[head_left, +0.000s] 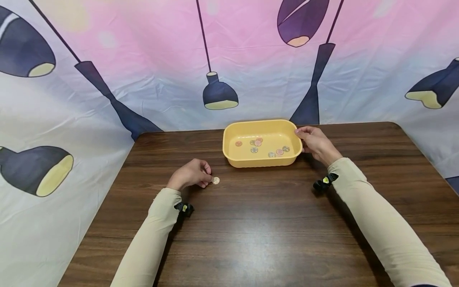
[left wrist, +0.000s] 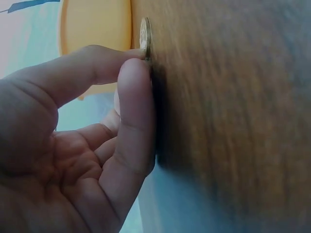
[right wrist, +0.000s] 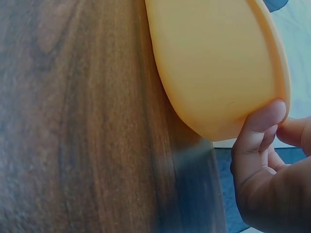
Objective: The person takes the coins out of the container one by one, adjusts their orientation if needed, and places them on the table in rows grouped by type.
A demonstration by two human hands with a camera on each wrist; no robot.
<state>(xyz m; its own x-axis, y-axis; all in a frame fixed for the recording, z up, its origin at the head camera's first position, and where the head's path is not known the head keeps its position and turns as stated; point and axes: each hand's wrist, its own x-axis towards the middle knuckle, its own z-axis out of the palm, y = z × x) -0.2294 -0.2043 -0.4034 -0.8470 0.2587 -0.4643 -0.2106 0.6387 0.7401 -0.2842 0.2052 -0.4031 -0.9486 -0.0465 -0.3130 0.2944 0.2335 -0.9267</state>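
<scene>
My left hand (head_left: 191, 174) is low over the table, left of the yellow plastic tray. Between its thumb and finger it pinches one edge of a gold-coloured coin (head_left: 216, 180). Seen edge-on in the left wrist view, the coin (left wrist: 145, 38) lies roughly parallel to the tabletop, close to it; whether it touches the wood I cannot tell. The yellow tray (head_left: 263, 163) stands near the table's back edge with several copper and silver coins (head_left: 254, 150) spread on its floor. At its right end my right hand (head_left: 316, 144) grips the rim, thumb and fingers on either side.
The dark wood table (head_left: 247, 231) has rounded back corners. Right behind it hangs a cloth backdrop (head_left: 172, 91) printed with lamps. A dark strap device sits on each wrist, over the pale sleeves (head_left: 154, 231).
</scene>
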